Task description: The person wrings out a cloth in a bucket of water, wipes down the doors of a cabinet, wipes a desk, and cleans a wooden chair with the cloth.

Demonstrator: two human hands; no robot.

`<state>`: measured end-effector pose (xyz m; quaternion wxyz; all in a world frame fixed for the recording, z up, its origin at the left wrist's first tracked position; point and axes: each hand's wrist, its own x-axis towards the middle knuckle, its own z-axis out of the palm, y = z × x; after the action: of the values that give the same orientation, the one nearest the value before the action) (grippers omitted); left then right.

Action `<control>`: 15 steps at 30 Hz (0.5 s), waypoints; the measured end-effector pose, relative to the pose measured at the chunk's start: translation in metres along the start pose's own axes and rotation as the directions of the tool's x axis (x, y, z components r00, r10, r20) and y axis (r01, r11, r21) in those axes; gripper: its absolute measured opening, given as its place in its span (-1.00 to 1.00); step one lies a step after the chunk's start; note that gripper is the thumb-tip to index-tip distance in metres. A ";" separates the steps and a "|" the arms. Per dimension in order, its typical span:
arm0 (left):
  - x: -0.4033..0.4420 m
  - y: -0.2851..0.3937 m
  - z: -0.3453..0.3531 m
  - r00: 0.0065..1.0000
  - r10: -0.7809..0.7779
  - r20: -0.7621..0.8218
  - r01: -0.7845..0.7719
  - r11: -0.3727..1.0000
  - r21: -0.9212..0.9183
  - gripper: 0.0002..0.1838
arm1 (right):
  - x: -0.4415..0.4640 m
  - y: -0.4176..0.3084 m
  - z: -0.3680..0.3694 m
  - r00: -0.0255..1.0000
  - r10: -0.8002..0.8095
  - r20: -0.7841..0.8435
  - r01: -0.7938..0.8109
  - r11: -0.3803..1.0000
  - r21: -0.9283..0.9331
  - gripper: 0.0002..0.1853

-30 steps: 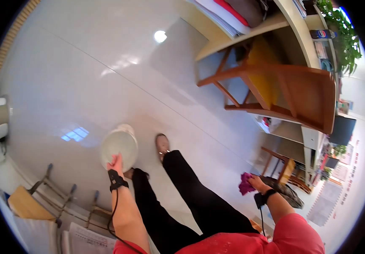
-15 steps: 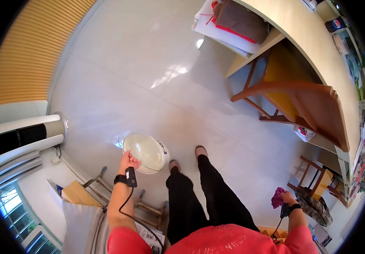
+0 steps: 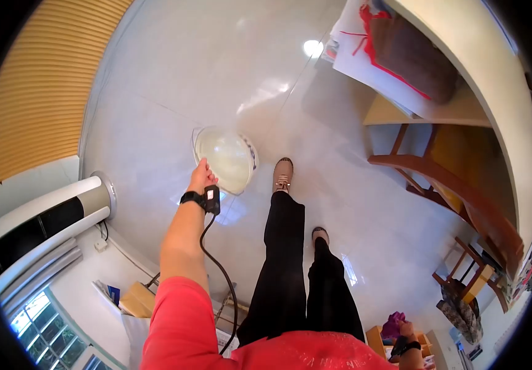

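My left hand [image 3: 203, 176] is closed at the near left side of a white bucket [image 3: 250, 157], on its thin wire handle. The bucket holds pale, cloudy liquid, and its opening faces up at me. A black watch-like band and a small cabled box sit on my left wrist. Low on the right, my right hand [image 3: 406, 331] grips a crumpled purple cloth [image 3: 393, 325], with my fingers partly hidden by it.
Glossy tile floor [image 3: 167, 117] surrounds my feet. At right stand a wooden chair [image 3: 451, 176] and a desk [image 3: 519, 68] with folded fabric on its shelf. A white, column-shaped appliance [image 3: 44, 216] stands left. Another small chair [image 3: 469, 271] is at lower right.
My left hand and the bucket have moved forward together. My other foot now leads. The desk and chair on the right appear closer. My right hand still has the purple cloth.
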<state>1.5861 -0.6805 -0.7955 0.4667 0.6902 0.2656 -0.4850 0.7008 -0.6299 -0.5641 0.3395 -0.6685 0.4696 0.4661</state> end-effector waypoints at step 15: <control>0.072 0.079 0.052 0.982 0.143 0.122 -0.175 0.936 0.306 -0.57 | -0.017 -0.101 -0.103 0.939 0.308 0.151 -0.342 0.805 0.485 -0.79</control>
<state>1.6567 -0.7672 -0.8364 0.4006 0.7505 0.1047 -0.5151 0.8249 -0.6834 -0.5115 0.4326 -0.4504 0.6708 0.3999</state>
